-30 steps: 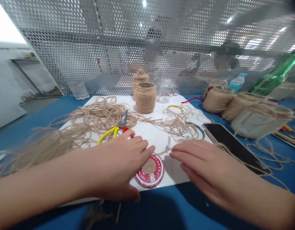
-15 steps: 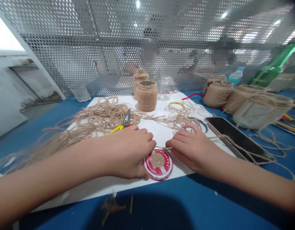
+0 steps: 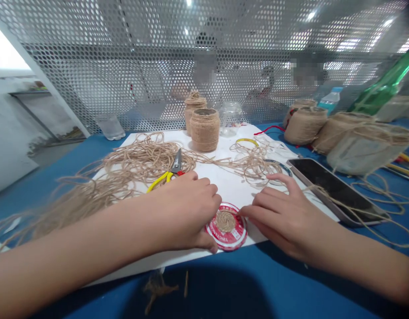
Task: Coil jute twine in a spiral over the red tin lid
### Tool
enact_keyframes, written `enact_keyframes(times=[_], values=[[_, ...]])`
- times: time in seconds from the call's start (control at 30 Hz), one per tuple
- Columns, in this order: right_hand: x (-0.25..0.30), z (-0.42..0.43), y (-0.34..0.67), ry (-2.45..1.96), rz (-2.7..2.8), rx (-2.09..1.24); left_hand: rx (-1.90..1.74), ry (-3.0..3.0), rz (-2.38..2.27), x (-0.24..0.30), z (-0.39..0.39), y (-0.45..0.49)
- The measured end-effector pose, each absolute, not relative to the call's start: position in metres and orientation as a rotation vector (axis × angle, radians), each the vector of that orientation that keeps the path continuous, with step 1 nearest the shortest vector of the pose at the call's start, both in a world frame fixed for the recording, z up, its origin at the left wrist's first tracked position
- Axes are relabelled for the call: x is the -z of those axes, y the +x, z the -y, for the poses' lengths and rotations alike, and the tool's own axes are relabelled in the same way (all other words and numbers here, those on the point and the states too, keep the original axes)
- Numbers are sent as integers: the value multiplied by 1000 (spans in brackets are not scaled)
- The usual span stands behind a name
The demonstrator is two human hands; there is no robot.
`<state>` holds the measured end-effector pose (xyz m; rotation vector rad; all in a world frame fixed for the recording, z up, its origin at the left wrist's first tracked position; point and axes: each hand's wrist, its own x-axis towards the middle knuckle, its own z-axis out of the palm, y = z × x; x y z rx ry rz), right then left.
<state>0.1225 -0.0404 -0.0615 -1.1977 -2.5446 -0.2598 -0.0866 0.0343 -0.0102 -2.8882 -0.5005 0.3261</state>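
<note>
A round red-and-white lid (image 3: 238, 239) lies on the white paper near its front edge, with a flat spiral of jute twine (image 3: 225, 221) on its middle. Around the lid's left edge is my left hand (image 3: 194, 212), closed on it with the thumb at the front. My right hand (image 3: 277, 212) is at the lid's right edge, thumb and fingers pinched on the twine coming from the spiral, one finger raised. The pinched bit is mostly hidden by the fingers. Beyond my left hand lie yellow-handled scissors (image 3: 176, 161) on a loose heap of twine (image 3: 134, 157).
Twine-wrapped jars (image 3: 205, 130) and a clear glass jar (image 3: 230, 119) stand at the back before a perforated metal screen (image 3: 151, 66). On the right are a phone (image 3: 337, 190), more wrapped jars (image 3: 306, 125) and a green bottle (image 3: 379, 91). Twine scraps (image 3: 160, 290) lie in front.
My right hand has shifted slightly right, its fingers now lower against the lid's edge. The lid and my left hand appear a little farther right as the view shifts.
</note>
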Motion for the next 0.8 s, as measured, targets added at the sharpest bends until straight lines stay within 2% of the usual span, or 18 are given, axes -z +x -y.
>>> enact_keyframes(times=[0.5, 0.8], values=[[50, 48, 112, -1240, 2571, 221, -295, -2845, 423, 15, -40, -83], [44, 34, 97, -1185, 2611, -15, -320, -2862, 461, 18, -43, -83]])
